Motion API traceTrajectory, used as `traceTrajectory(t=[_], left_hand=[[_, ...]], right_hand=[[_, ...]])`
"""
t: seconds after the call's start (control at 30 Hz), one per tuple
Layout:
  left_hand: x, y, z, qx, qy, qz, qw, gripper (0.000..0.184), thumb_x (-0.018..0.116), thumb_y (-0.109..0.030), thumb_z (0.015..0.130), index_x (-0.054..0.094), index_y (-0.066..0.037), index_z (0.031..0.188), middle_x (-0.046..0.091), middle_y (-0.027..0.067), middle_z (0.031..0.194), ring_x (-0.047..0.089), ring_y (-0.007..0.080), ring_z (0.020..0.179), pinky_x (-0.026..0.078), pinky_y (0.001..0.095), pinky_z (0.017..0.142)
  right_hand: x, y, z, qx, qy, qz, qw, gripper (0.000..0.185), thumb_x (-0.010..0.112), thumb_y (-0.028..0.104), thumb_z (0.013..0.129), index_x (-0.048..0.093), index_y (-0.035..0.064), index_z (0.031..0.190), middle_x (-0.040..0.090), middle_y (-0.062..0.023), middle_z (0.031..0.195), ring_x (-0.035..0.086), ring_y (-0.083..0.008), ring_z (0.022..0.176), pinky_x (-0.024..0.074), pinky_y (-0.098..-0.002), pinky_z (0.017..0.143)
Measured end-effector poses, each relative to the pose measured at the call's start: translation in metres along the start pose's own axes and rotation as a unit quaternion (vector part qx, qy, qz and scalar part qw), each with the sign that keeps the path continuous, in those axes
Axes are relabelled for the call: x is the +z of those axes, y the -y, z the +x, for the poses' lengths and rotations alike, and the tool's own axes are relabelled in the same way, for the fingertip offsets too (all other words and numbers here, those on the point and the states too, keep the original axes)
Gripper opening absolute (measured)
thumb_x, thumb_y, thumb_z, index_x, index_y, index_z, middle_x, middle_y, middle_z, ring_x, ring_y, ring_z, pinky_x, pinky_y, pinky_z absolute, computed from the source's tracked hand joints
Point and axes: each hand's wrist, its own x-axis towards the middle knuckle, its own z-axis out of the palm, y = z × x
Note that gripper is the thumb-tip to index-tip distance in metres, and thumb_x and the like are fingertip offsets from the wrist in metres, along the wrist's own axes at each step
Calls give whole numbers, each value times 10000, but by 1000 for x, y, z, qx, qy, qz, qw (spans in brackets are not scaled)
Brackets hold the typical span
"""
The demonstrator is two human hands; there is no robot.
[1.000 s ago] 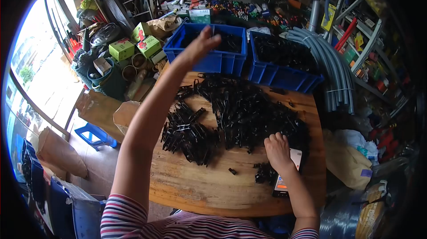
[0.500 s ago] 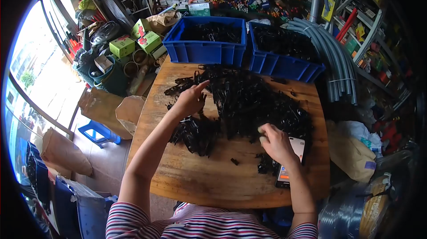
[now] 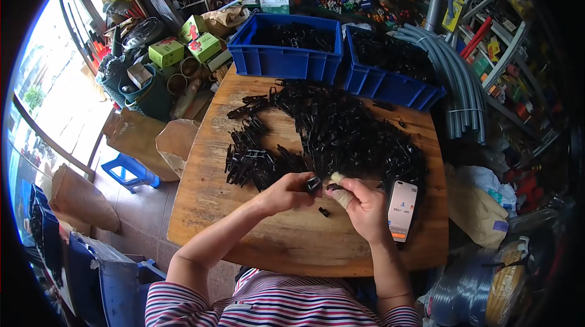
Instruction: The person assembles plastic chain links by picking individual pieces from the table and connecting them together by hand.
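Observation:
My left hand [image 3: 289, 193] is closed on a small black plastic piece [image 3: 314, 184] above the table's front half. Close to its right, my right hand [image 3: 362, 205] pinches another small dark piece [image 3: 333, 187], with light coverings on thumb and fingertip. Behind both hands a large heap of black plastic pieces [image 3: 341, 132] covers the wooden table [image 3: 256, 248], with a smaller pile [image 3: 250, 162] to the left. One loose black piece [image 3: 324, 211] lies just below the hands. A lit phone [image 3: 402, 211] rests to the right of my right hand.
Two blue crates [image 3: 286, 62] [image 3: 390, 88] with black pieces stand at the table's far edge. Grey pipes [image 3: 466, 89] curve down at the right. Left of the table are cardboard bags [image 3: 177, 144], a blue stool [image 3: 129, 170] and green boxes [image 3: 204, 47].
My left hand has come from over the left crate, past the small pile, to the table's front, and now holds a piece. My right hand has moved left, away from the phone, towards it.

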Motion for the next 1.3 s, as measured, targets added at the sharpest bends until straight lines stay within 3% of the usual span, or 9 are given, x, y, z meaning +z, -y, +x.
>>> traceTrajectory(t=[0.1,0.13,0.23,0.47,0.63,0.93,1.07,1.2,1.3], left_hand=[[15,14,5,130,-108,237,957,190,657,-81,763,571,-34,925,599,97,791,612,166,734,463,319,633],[21,5,3,194,-149,336,910,187,682,-103,744,589,-33,891,598,126,776,604,254,706,476,365,631],[27,4,-1,239,-203,407,858,188,721,-73,705,613,-26,852,607,120,748,588,280,658,476,349,578],[26,7,-3,257,-196,455,830,211,748,-103,655,610,-45,803,589,86,672,574,270,623,467,354,559],[23,5,-5,314,-168,486,798,197,727,-114,621,573,-59,731,537,74,599,560,277,570,460,366,522],[25,2,-14,298,-201,516,778,198,711,-140,633,541,-70,710,533,73,577,582,274,555,465,367,492],[20,-17,-8,188,-202,497,822,224,717,-195,672,588,-49,783,582,123,608,602,321,582,477,383,500],[26,-10,-2,131,-177,546,808,203,661,-242,726,603,-61,799,599,155,610,609,346,587,486,416,521],[30,-15,4,48,-145,600,785,217,631,-269,743,623,-73,836,620,162,663,631,330,637,500,423,562]], right_hand=[[1,-3,-10,38,-34,5,999,125,674,24,819,622,-30,919,682,-110,834,686,-170,754,529,-244,645],[1,4,-11,53,-36,8,998,119,674,27,821,621,-33,908,681,-110,819,689,-173,739,528,-241,626],[3,4,-15,73,-34,15,997,118,675,33,822,614,-41,891,679,-107,785,690,-173,706,524,-231,585],[4,1,-19,83,-21,34,996,137,685,8,801,614,-60,896,675,-118,757,680,-158,669,530,-248,552],[-7,-4,-18,85,104,21,991,156,654,42,833,612,-59,944,663,-142,817,678,-176,649,522,-247,530],[12,2,-23,43,96,11,994,234,621,33,855,578,-65,1063,637,-151,854,677,-195,665,525,-264,556],[17,4,-5,-117,51,-154,980,390,615,-7,760,545,-78,1137,566,-137,811,616,-197,650,517,-272,555],[7,5,-3,-231,142,-427,863,326,546,51,761,565,-134,1030,547,-122,745,591,-171,605,503,-251,514],[10,-3,-2,-249,219,-503,798,268,559,46,751,581,-114,965,555,-98,743,587,-146,598,482,-224,476]])
